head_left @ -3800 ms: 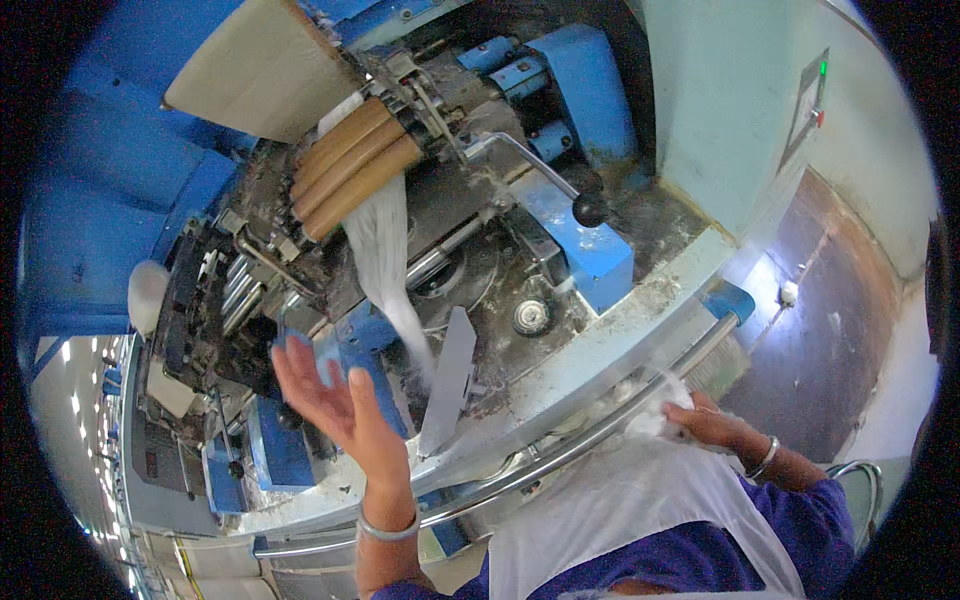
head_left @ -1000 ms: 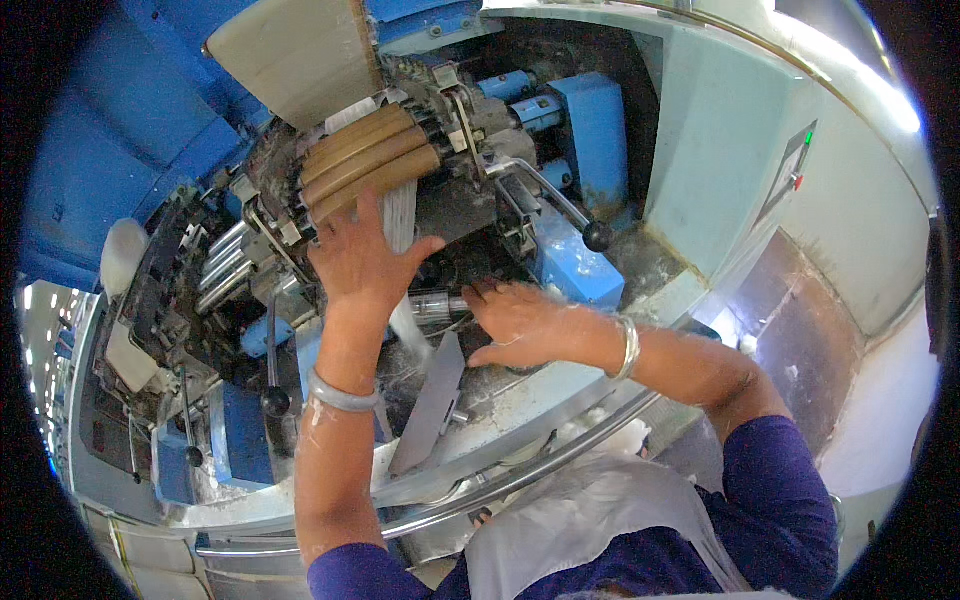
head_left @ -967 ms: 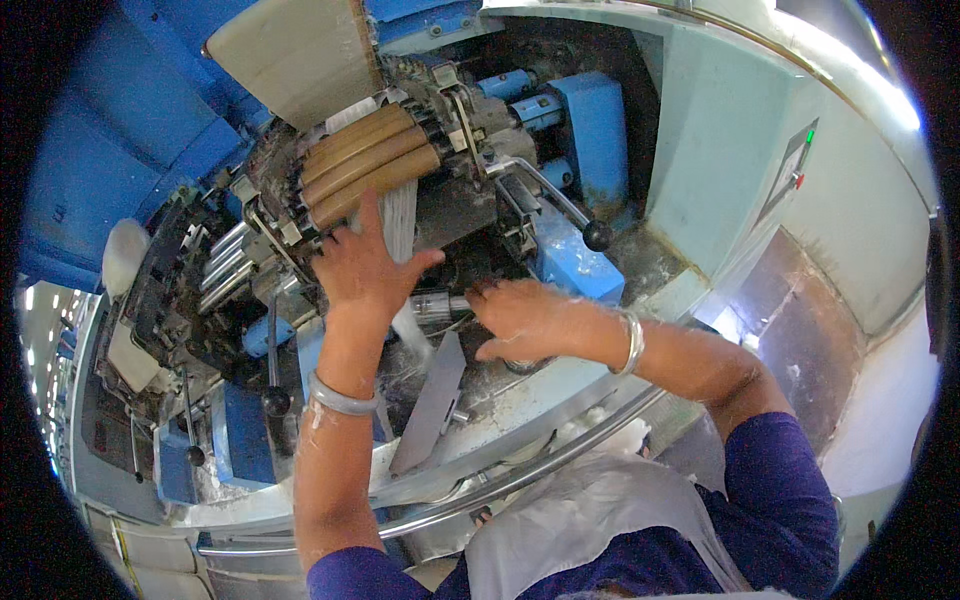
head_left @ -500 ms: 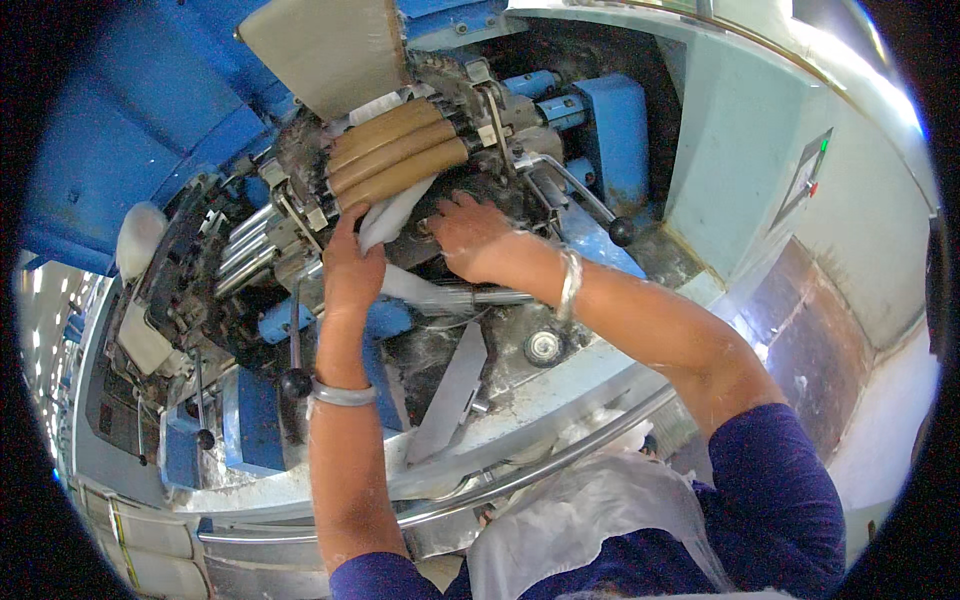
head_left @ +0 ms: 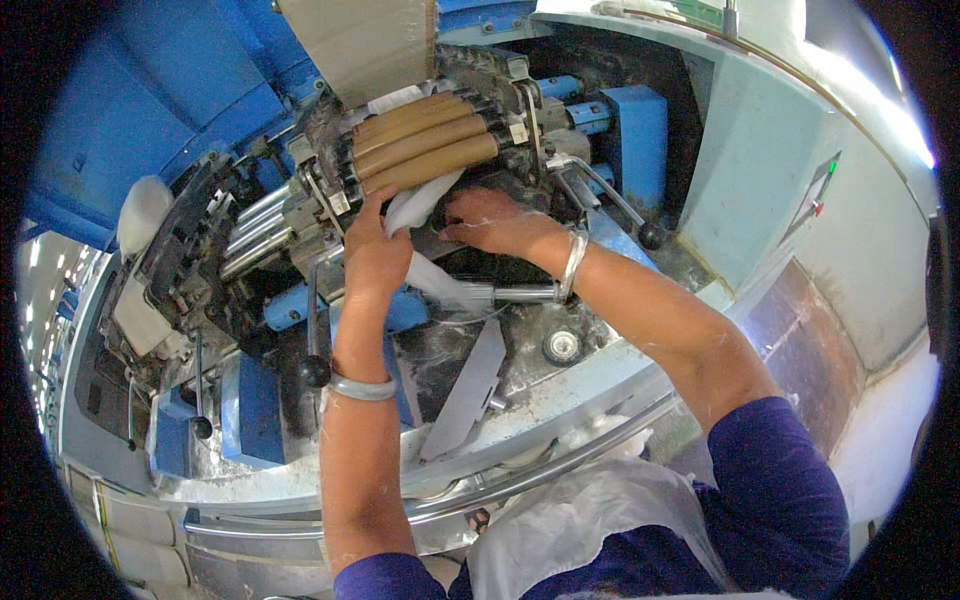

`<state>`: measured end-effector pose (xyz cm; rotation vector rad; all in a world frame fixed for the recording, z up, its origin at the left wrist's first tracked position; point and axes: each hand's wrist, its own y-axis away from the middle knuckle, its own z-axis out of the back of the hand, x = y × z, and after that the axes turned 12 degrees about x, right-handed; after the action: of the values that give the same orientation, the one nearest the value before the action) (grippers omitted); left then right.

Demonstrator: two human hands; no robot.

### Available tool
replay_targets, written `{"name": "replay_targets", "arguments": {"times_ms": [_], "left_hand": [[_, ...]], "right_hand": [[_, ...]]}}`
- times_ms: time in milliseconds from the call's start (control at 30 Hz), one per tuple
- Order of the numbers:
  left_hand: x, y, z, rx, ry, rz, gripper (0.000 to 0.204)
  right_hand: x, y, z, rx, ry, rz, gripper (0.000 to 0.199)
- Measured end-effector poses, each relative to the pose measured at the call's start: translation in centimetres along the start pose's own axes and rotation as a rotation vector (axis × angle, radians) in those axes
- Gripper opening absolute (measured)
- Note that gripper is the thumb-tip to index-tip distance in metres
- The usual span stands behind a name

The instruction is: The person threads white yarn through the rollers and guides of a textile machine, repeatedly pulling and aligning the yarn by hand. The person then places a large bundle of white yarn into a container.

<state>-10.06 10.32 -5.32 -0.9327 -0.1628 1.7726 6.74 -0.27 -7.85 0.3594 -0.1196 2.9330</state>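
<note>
A soft white fibre sliver (head_left: pixel 425 203) comes out below the brown rollers (head_left: pixel 428 152) of the machine and runs down past my left hand (head_left: pixel 376 255). The thumb and fingers of that hand are closed on the sliver's left side, close under the lowest roller. Lower down, the sliver (head_left: pixel 432 281) continues to a shiny metal roller (head_left: pixel 520 294). My right hand (head_left: pixel 492 221) is just right of the sliver, over a dark gap in the machine. Its fingers are bent inward, and whatever lies between them is hidden.
A raised beige cover (head_left: pixel 365 45) stands above the rollers. Ball-ended levers (head_left: pixel 652 235) stick out at the right, with another (head_left: pixel 316 371) beside my left forearm. A grey angled plate (head_left: pixel 467 390) lies below my hands. A curved metal rail (head_left: pixel 560 468) runs along the front.
The machine appears shifted slightly right in the picture. My right hand's fingers, more spread before, are now bent in closer together. My left hand remains at the sliver.
</note>
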Motion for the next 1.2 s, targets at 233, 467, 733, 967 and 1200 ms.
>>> {"name": "replay_targets", "arguments": {"times_ms": [233, 467, 733, 967, 1200], "left_hand": [[0.8, -0.3, -0.4, -0.082, 0.050, -0.054, 0.043], [1.9, -0.8, -0.8, -0.093, 0.146, -0.073, 0.042], [1.3, -0.5, -0.7, -0.108, 0.088, -0.050, 0.041], [0.5, -0.3, -0.5, -0.124, 0.081, -0.002, 0.042], [1.4, -1.0, -1.0, -0.116, 0.227, -0.055, 0.043]], "right_hand": [[0.4, -0.9, -0.9, -0.311, 0.181, 0.058, 0.036], [-0.4, -0.9, -0.3, -0.253, -0.193, 0.105, 0.041], [1.0, 0.0, -1.4, -0.288, 0.204, -0.098, 0.046], [1.6, 0.7, 0.8, -0.116, 0.272, -0.128, 0.051], [1.9, -0.1, 1.0, -0.077, 0.237, -0.131, 0.055]]}}
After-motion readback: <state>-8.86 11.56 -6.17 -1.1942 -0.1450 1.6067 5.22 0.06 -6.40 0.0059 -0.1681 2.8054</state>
